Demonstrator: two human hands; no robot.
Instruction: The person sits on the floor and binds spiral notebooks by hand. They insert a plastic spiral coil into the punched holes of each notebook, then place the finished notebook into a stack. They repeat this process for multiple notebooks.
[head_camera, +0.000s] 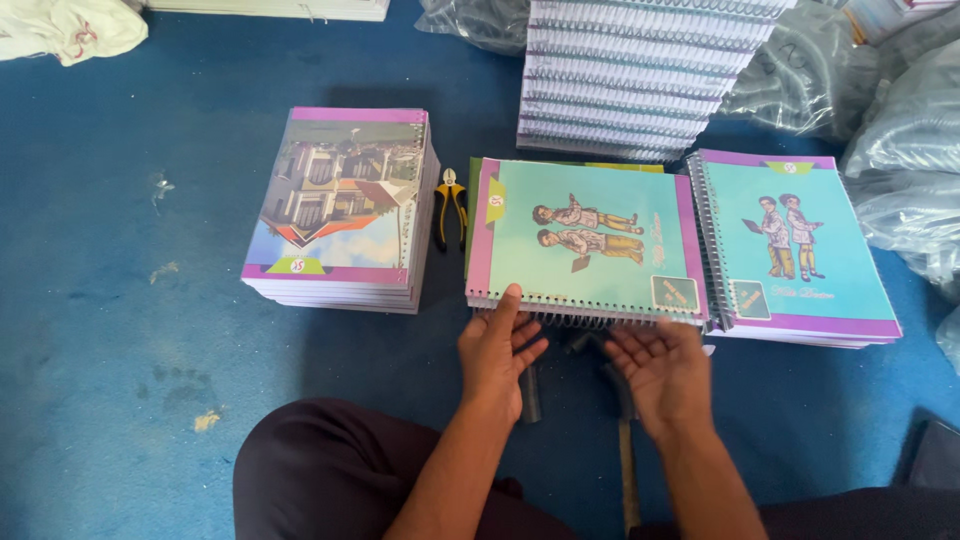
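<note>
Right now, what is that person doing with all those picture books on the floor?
A person sits on a blue floor with both hands at the spiral edge of a teal notebook. The left hand touches its wire binding; the right hand is open, palm up, beside it. Stacks of similar notebooks lie around, and yellow-handled pliers rest nearby.

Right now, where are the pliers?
In the head view, the yellow-and-black pliers lie on the blue floor, left of centre, between the purple-edged notebook stack and the teal notebook at the hands.
</note>
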